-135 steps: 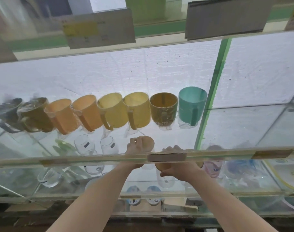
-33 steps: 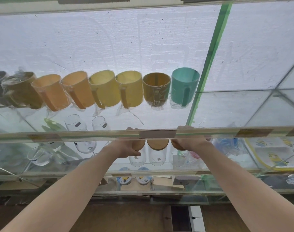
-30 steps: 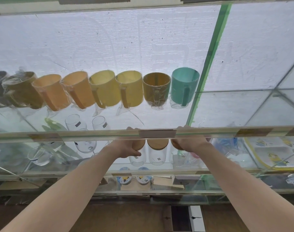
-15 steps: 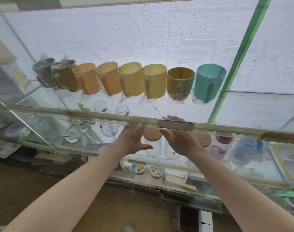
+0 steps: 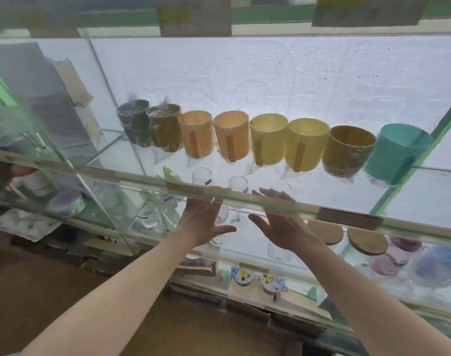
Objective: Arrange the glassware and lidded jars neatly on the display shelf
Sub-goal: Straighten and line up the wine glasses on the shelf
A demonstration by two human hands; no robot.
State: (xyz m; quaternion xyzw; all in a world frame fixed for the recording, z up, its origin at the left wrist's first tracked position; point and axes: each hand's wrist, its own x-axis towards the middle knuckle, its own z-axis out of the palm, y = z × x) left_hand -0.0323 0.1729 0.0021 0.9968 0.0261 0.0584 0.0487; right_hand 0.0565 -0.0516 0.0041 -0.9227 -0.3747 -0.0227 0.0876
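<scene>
On the glass shelf below the front rail, stemmed wine glasses stand between and behind my hands. My left hand is open with fingers spread, reaching up under the rail beside one glass. My right hand is also open and holds nothing, its fingertips showing above the rail. Two glass jars with round wooden lids stand to the right of my right hand, partly hidden by the rail. A clear tumbler sits by my right wrist.
A row of wrapped coloured mugs lines the upper glass shelf, from dark on the left to teal on the right. The front rail crosses in front of my hands. Bowls sit at left, small figurines on the lowest shelf.
Both hands have let go of the wooden-lidded jars and moved left, now open around the wine glasses. The view has swung left, so the jars lie off to the right.
</scene>
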